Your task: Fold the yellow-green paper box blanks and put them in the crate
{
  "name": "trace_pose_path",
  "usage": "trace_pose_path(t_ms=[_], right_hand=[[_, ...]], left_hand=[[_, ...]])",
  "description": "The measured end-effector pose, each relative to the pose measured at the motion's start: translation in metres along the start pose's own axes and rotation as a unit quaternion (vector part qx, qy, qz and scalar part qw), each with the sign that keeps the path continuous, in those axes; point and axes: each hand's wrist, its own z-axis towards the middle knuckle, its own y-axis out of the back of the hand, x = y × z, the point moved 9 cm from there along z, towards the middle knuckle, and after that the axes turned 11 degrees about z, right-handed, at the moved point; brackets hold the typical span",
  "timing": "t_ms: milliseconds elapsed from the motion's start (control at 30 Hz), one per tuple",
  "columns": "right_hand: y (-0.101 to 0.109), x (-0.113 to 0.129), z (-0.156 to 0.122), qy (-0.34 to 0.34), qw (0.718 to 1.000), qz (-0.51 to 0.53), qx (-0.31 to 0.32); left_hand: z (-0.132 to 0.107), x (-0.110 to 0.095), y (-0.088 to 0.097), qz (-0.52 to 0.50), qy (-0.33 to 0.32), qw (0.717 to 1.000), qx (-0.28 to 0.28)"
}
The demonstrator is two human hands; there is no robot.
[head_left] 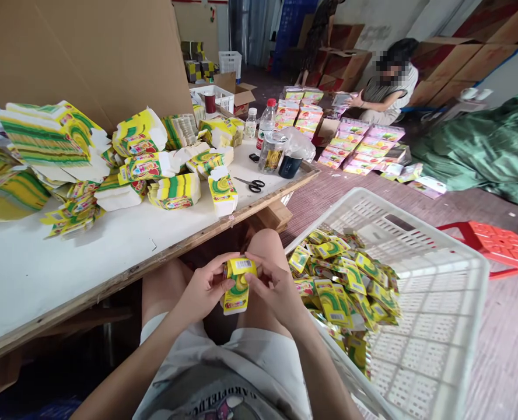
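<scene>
Above my lap I hold a small yellow and green carton point(237, 294) with a barcode on its upper flap. My left hand point(207, 289) grips its left side, thumb on the front. On the other side my right hand point(274, 280) is closed on the carton, its thumb near the barcode flap. To my right, a white plastic crate point(443, 332) holds a heap of yellow and green packets point(338, 297). Stacks of flat yellow and green cartons point(62, 140) lie on the white table point(110, 256) at my left, with one carton point(223, 189) standing near its edge.
Black scissors point(254, 185), a glass jar point(273, 154), a dark cup point(290, 166) and a red-capped bottle point(266, 123) stand or lie at the table's far end. A red stool point(497, 248) is beyond the crate. Another person point(388, 87) crouches by stacked pink boxes point(350, 143).
</scene>
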Motion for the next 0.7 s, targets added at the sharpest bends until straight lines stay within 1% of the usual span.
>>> trace_pose_path(t_ms=[67, 133, 200, 333, 467, 533, 633, 700], right_hand=[[-0.001, -0.001, 0.001, -0.009, 0.999, -0.046, -0.016], [-0.002, 0.001, 0.003, -0.003, 0.996, -0.088, -0.032], [-0.005, 0.002, 0.004, 0.004, 0.994, -0.110, -0.028], [-0.016, -0.003, 0.006, -0.003, 0.991, -0.133, 0.006], [-0.013, -0.008, 0.006, -0.012, 0.981, -0.191, -0.017], [-0.012, -0.007, 0.005, -0.004, 0.984, -0.178, -0.016], [-0.012, -0.001, 0.002, 0.017, 0.993, -0.116, -0.003], [-0.007, 0.002, 0.000, 0.026, 0.995, -0.095, -0.025]], left_hand=[[-0.001, -0.002, -0.004, -0.001, -0.013, 1.000, 0.016], [-0.002, -0.005, -0.006, -0.015, -0.020, 0.999, 0.028], [-0.001, -0.005, -0.005, -0.026, -0.012, 0.999, 0.027], [-0.001, 0.001, -0.004, -0.044, 0.020, 0.999, 0.022], [-0.002, 0.003, -0.002, -0.040, 0.019, 0.999, 0.012], [-0.002, 0.001, 0.002, -0.025, 0.021, 0.999, -0.006], [-0.001, -0.002, 0.007, -0.014, 0.027, 0.999, -0.024], [0.001, -0.004, 0.007, -0.022, 0.029, 0.999, -0.026]])
